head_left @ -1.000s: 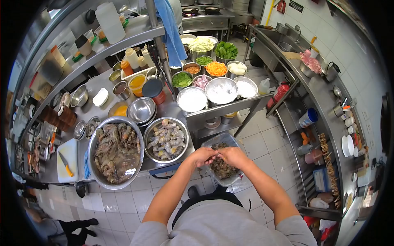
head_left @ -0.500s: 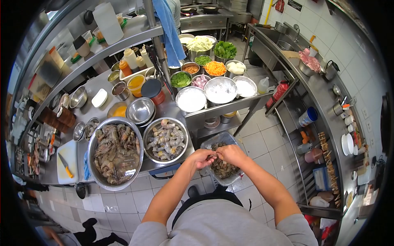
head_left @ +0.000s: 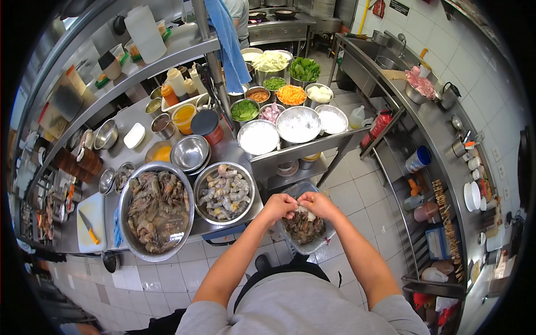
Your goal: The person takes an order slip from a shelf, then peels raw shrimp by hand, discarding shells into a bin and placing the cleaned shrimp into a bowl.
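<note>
Over a translucent plastic tub (head_left: pixel 330 233) on my right side, my left hand (head_left: pixel 279 207) and my right hand (head_left: pixel 316 205) meet with fingers pinched. Between them is a pale shrimp (head_left: pixel 303 210), partly hidden by the fingers. Inside the tub lie brownish shrimp shells and heads (head_left: pixel 304 230). On the steel counter to the left, a large metal basin (head_left: pixel 126 237) holds whole grey-brown shrimp (head_left: pixel 153 204) in liquid. Between that basin and my hands, a round metal bowl (head_left: pixel 254 195) contains peeled greyish shrimp (head_left: pixel 226 191).
A knife (head_left: pixel 89 228) with a yellow handle rests on a white cutting board (head_left: pixel 92 206). Ahead stand pans of white powder (head_left: pixel 258 137), shredded carrot (head_left: pixel 291 95) and greens (head_left: pixel 305 69). A metal rack (head_left: pixel 399 218) runs along the right. Another person's legs (head_left: pixel 159 324) show at lower left.
Both hands have shifted slightly, and the right one has turned and moved a little apart from the left. More of the pale shrimp shows now. The person at lower left has moved.
</note>
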A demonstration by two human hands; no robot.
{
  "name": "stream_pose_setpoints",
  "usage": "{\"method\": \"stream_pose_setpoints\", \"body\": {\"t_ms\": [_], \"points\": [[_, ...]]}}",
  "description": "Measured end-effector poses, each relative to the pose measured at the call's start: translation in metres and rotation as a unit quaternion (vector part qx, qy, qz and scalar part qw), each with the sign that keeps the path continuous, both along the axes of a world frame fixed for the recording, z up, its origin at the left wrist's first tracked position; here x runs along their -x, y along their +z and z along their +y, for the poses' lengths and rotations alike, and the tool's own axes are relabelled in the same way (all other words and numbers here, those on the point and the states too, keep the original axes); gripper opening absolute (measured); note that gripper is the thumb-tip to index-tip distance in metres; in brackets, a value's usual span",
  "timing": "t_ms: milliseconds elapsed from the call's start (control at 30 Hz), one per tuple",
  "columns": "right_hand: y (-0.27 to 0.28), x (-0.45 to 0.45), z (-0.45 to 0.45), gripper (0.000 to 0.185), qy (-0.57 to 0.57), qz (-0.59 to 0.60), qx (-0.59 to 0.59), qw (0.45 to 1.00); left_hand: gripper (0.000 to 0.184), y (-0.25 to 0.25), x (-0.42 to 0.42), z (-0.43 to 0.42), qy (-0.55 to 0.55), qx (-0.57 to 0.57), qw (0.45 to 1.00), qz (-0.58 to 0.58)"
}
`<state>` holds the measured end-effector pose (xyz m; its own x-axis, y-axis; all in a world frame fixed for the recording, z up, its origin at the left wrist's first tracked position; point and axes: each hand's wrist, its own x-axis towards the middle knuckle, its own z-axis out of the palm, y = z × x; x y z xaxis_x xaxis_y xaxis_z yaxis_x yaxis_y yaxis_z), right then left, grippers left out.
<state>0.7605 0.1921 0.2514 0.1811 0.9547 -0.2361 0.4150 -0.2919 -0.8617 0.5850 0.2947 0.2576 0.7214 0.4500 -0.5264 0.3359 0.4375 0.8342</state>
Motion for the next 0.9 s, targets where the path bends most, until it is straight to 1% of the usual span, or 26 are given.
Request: {"method": "stream_pose_setpoints", "body": {"t_ms": [67,100,167,200,267,300,367,400,433,467,500,533,567,600,633,667,700,733,767,800,833,867,900], "points": [[-0.007,0.002,-0.004,0.018,-0.002,0.118,0.014,0.993,0.014,0.000,0.000,0.000,0.020,-0.022,0.999,-0.021],[-0.003,0.003,-0.005,0.018,-0.004,0.119,0.013,0.993,0.014,-0.001,0.001,-0.001,0.018,-0.022,0.999,-0.021],[0.004,0.007,-0.005,0.018,-0.049,0.036,-0.002,0.998,0.026,-0.003,0.002,-0.005,0.129,0.047,0.989,-0.061],[0.001,0.009,-0.005,0.018,-0.050,0.036,-0.003,0.998,0.026,-0.009,0.002,-0.007,0.128,0.047,0.989,-0.061],[-0.010,0.014,-0.005,0.019,-0.102,-0.045,-0.098,0.989,0.031,-0.027,0.003,-0.010,0.138,0.216,0.962,-0.099],[-0.007,0.018,-0.005,0.019,-0.102,-0.045,-0.098,0.989,0.031,-0.029,0.002,-0.014,0.137,0.215,0.962,-0.099],[0.000,0.025,-0.008,0.019,-0.098,-0.105,-0.118,0.983,0.031,-0.035,-0.002,-0.022,0.191,0.193,0.955,-0.119],[-0.005,0.025,-0.008,0.019,-0.098,-0.104,-0.116,0.983,0.025,-0.033,-0.003,-0.023,0.196,0.179,0.957,-0.119],[-0.010,0.024,-0.007,0.019,-0.112,-0.077,-0.097,0.986,0.025,-0.030,-0.002,-0.023,0.196,0.180,0.957,-0.119],[-0.014,0.023,-0.006,0.019,-0.127,-0.051,-0.078,0.988,0.023,-0.027,-0.001,-0.021,0.168,0.143,0.970,-0.102],[-0.016,0.021,-0.006,0.019,-0.127,-0.051,-0.078,0.987,0.022,-0.023,0.000,-0.019,0.139,0.106,0.981,-0.086],[-0.017,0.017,-0.006,0.019,-0.120,0.021,-0.037,0.992,0.022,-0.019,0.003,-0.016,0.139,0.106,0.981,-0.085],[-0.019,0.013,-0.006,0.019,-0.112,0.092,0.005,0.989,0.023,-0.015,0.006,-0.012,0.094,0.089,0.987,-0.090],[-0.016,0.010,-0.008,0.019,-0.112,0.092,0.005,0.990,0.024,-0.013,0.009,-0.007,0.050,0.072,0.992,-0.093],[-0.013,0.006,-0.009,0.019,-0.074,0.147,0.037,0.986,0.024,-0.011,0.012,-0.003,0.051,0.071,0.992,-0.094],[-0.010,0.003,-0.009,0.019,-0.036,0.202,0.069,0.976,0.025,-0.008,0.014,0.001,0.022,0.049,0.995,-0.087],[-0.006,0.005,-0.009,0.019,-0.035,0.202,0.069,0.976,0.026,-0.006,0.015,0.004,-0.007,0.026,0.996,-0.079],[-0.002,0.007,-0.009,0.018,0.006,0.115,0.026,0.993,0.026,-0.004,0.014,0.004,-0.007,0.026,0.996,-0.079],[0.002,0.011,-0.009,0.017,0.046,0.028,-0.017,0.998,0.026,-0.002,0.014,0.004,0.009,0.017,0.996,-0.087],[-0.001,0.013,-0.008,0.017,0.045,0.027,-0.017,0.998,0.026,-0.002,0.013,0.004,0.025,0.008,0.995,-0.096],[-0.005,0.017,-0.007,0.016,-0.008,0.010,-0.063,0.998,0.026,-0.002,0.010,0.002,0.025,0.007,0.995,-0.096],[-0.007,0.020,-0.004,0.015,-0.060,-0.008,-0.109,0.992,0.023,-0.002,0.005,-0.004,0.133,0.004,0.985,-0.114],[-0.004,0.027,-0.002,0.015,-0.060,-0.008,-0.110,0.992,0.021,-0.004,0.001,-0.010,0.239,0.001,0.962,-0.131]]}}
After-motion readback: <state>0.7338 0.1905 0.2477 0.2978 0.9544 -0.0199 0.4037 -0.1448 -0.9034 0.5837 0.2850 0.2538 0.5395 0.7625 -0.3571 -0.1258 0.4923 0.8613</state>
